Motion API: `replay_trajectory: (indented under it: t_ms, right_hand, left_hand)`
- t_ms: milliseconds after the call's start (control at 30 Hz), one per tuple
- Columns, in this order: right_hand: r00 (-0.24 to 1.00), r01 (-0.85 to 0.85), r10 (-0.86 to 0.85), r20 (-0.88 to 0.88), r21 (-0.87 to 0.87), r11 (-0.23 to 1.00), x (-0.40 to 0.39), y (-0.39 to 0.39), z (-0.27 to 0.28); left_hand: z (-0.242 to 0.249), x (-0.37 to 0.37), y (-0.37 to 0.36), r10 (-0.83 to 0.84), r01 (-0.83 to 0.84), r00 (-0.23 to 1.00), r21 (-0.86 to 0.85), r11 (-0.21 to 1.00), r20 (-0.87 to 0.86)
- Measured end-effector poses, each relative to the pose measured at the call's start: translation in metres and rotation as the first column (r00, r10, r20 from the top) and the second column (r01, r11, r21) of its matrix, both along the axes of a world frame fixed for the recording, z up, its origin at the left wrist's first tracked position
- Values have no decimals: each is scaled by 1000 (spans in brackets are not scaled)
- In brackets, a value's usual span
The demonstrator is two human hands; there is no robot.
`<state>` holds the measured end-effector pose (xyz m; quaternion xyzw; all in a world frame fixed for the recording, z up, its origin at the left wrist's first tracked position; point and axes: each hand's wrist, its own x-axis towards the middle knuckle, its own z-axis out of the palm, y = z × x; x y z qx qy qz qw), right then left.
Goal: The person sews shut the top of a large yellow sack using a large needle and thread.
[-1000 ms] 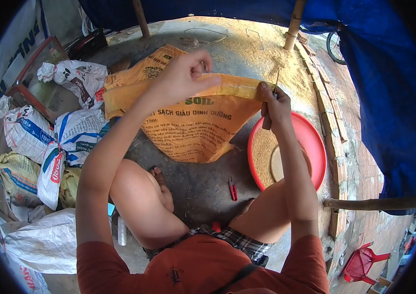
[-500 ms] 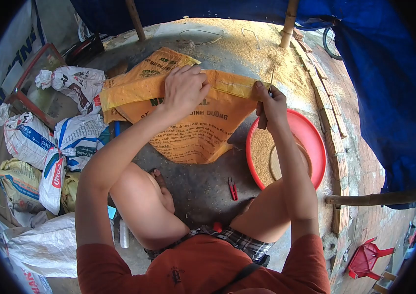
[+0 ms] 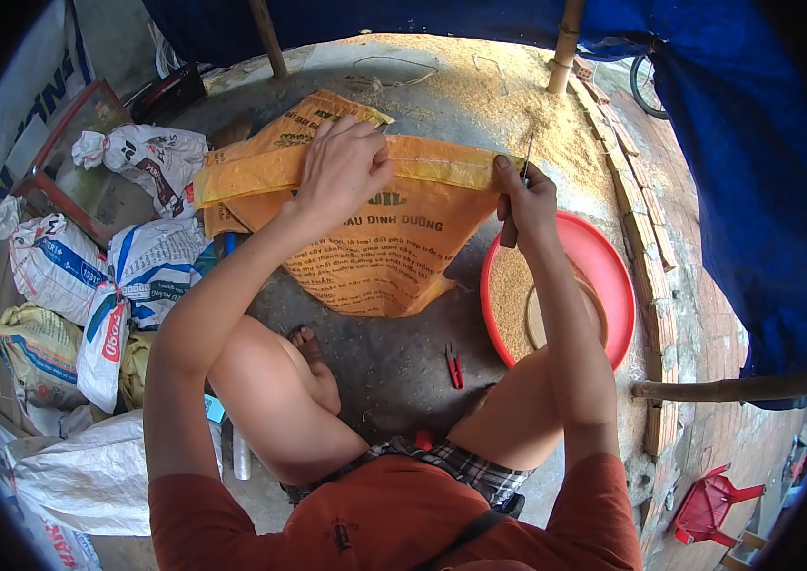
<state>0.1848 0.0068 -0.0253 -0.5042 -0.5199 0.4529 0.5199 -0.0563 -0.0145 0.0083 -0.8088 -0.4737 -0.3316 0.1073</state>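
You seemed to be straightening the sack (image 3: 365, 271), left hand (image 3: 342, 171) gripping its edge, right hand (image 3: 529, 205) its corner and a blade (image 3: 528, 155); next needed even tension.

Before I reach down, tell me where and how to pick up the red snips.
Grip the snips by their red handles, coming from above on your lap's side. That looks best: they lie on the floor, handles toward you, narrow tips pointing toward the sack.
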Motion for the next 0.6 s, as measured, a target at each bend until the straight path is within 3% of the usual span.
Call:
replay_trajectory:
  t_ms: [333, 600]
  right_hand:
    - [997, 11, -4, -73, 100, 995, -2, 7, -11]
    - [998, 12, -7, -60, 81, 997, -3, 6, -9]
  left_hand:
    - [6, -9, 2, 101, -89, 992, -144, 985, 80]
    - [10, -10, 5, 152, -136, 987, -228, 964, 51]
